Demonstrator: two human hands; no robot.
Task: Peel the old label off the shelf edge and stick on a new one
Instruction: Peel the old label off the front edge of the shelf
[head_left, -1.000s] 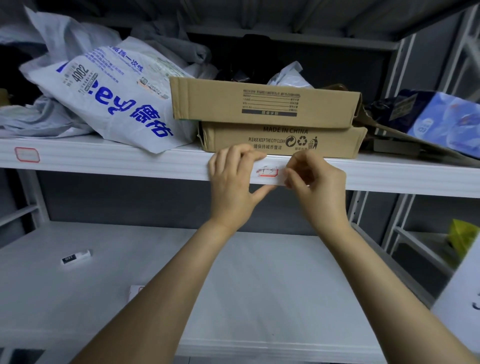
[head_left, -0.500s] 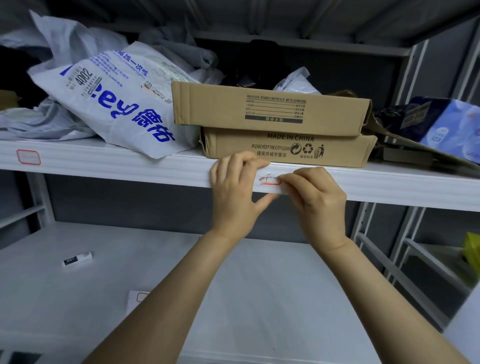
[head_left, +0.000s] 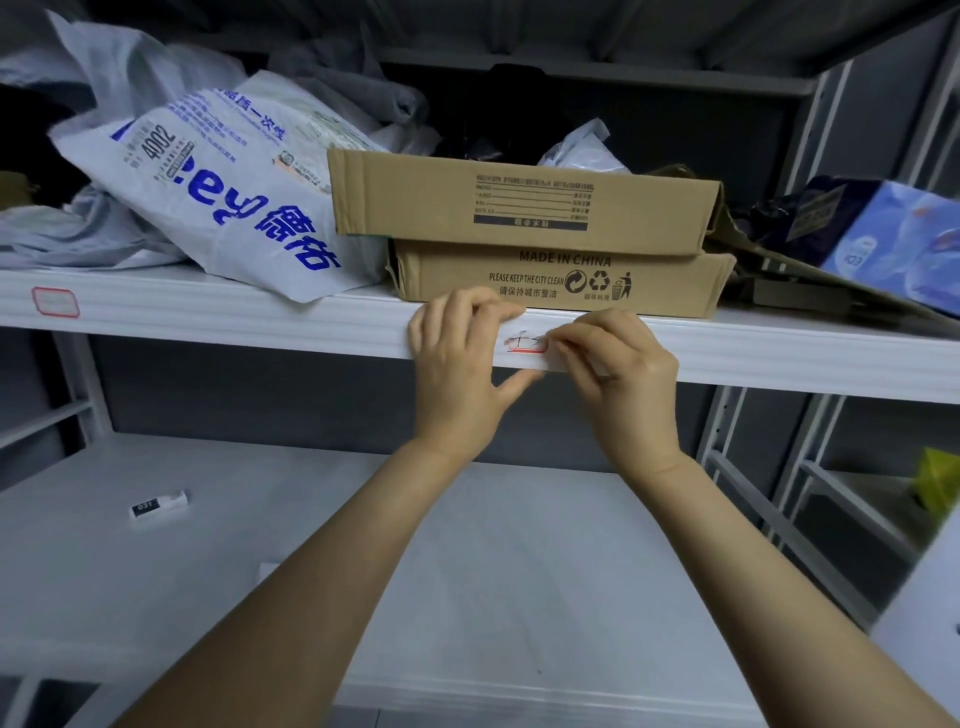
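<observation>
At mid-frame the left hand (head_left: 457, 364) braces on the shelf edge (head_left: 260, 325), fingers curled over its top lip, thumb underneath. Just right of it the old label (head_left: 524, 345), red-bordered and crumpled, sits on the edge face. The right hand (head_left: 623, 374) pinches its right end with bent fingers. A hasty pull could tear the thin paper, leaving scraps stuck there

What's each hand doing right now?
Left hand: grips the shelf edge beside the label.
Right hand: pinches the label's right end.
</observation>
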